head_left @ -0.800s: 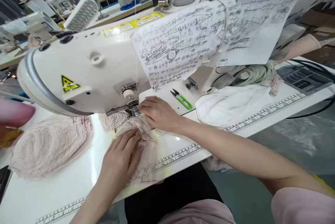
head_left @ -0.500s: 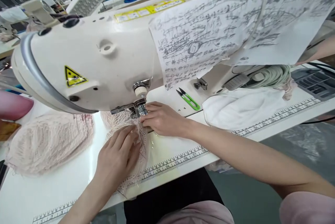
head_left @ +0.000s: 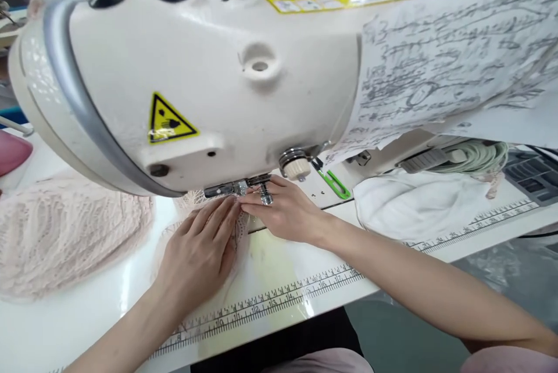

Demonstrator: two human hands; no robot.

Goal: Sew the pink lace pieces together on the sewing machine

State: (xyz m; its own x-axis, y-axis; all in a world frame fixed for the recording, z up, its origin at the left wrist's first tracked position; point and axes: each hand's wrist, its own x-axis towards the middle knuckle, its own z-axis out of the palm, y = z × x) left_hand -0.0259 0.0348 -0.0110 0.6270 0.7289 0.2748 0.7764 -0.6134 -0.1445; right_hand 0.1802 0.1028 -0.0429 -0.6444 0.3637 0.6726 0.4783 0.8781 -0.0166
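Pale pink lace fabric [head_left: 243, 230] lies under the sewing machine's needle area, partly hidden by my hands. My left hand [head_left: 198, 245] rests palm down on the lace, fingers stretched forward and its thumb side low on the cloth. Just right of the presser-foot parts [head_left: 265, 194], my right hand [head_left: 288, 210] has its fingers extended leftward, touching the lace edge close to the left fingertips. The machine head [head_left: 209, 88] hides the needle and some of the right fingertips.
A heap of pink lace [head_left: 74, 233] lies at left. Green thread snips [head_left: 335, 184] and white cloth [head_left: 418, 204] sit to the right. A ruler strip [head_left: 270, 306] runs along the table's front edge. Handwritten paper [head_left: 440, 71] covers part of the machine arm.
The view has come closer to the machine head, which looks larger. My left hand has slid forward, its fingers flatter and nearer the needle area. My right hand stays beside the foot.
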